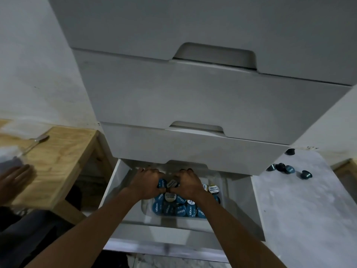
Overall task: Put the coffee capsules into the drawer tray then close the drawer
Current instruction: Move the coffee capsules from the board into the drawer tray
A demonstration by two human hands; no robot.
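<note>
The bottom drawer (257,219) of a white drawer unit stands pulled out. Inside it lies a clear plastic tray (146,211) holding several blue and white coffee capsules (178,206). My left hand (147,183) and my right hand (188,183) are side by side over the tray's far half, fingers curled down. Between them they cup a few capsules (167,183). Several dark blue capsules (287,168) lie loose on the pale floor to the right of the drawer.
Three shut drawer fronts (193,105) rise above the open one. A wooden stool (52,161) with a spoon (36,141) stands at the left. Another person's hand (15,180) rests at its left edge. One more capsule (290,151) lies near the wall.
</note>
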